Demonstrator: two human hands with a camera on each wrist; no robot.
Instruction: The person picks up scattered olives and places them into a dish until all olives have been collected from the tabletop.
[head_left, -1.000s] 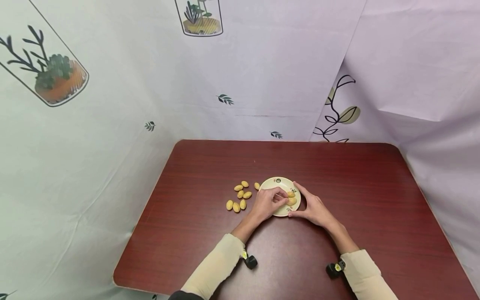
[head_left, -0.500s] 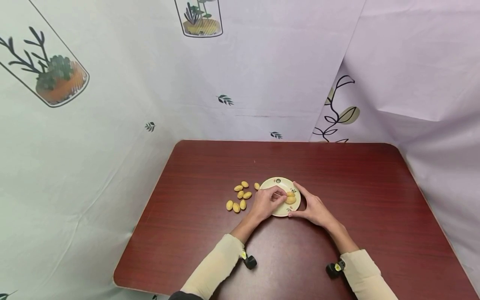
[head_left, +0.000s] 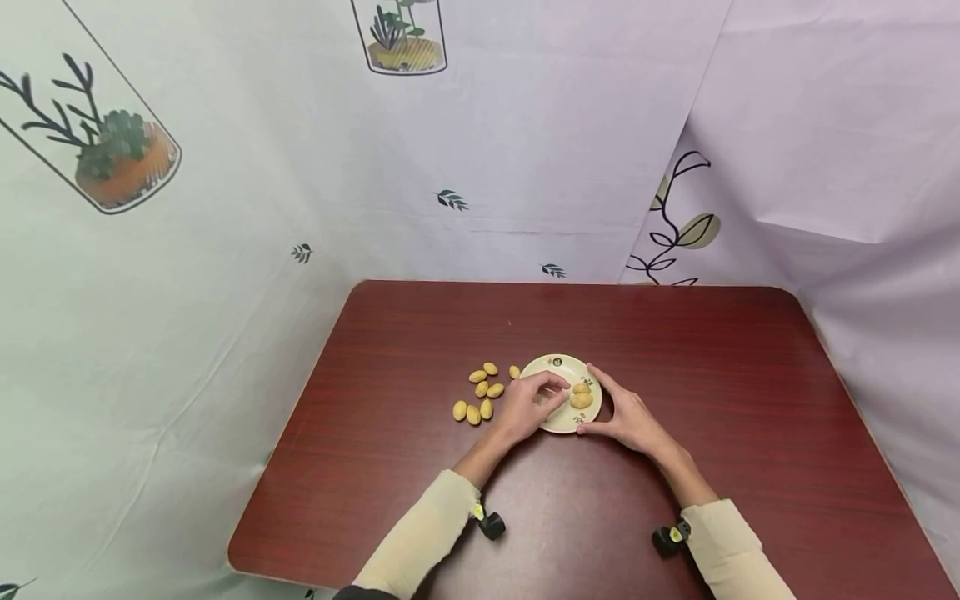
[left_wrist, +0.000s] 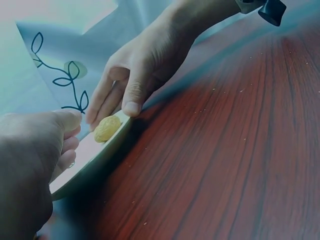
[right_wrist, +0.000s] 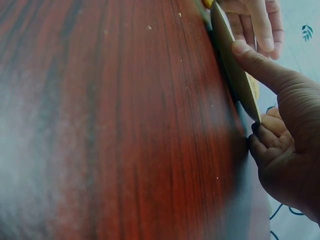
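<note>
A small cream plate (head_left: 564, 373) with a printed pattern lies on the table, two yellow oval, rough-skinned nut-like pieces (head_left: 581, 400) towards its right side. My right hand (head_left: 628, 418) holds the plate's right rim between thumb and fingers. Over the plate's left part hovers my left hand (head_left: 527, 406), its fingers loosely bent and nothing between them, a little left of the two pieces. The left wrist view shows one wrinkled yellow piece (left_wrist: 107, 129) near the right thumb. In the right wrist view, the right thumb rests on the plate's edge (right_wrist: 235, 70).
Several more yellow pieces (head_left: 482, 389) lie loose on the dark red table (head_left: 420, 333), left of the plate; one (head_left: 514, 372) sits close to its rim. Patterned white cloth (head_left: 525, 167) hangs behind the table's back edge.
My left fingers have let go of the lower yellow piece and drawn back slightly left. That piece shifted a little left beside the other. The right hand stays at the rim.
</note>
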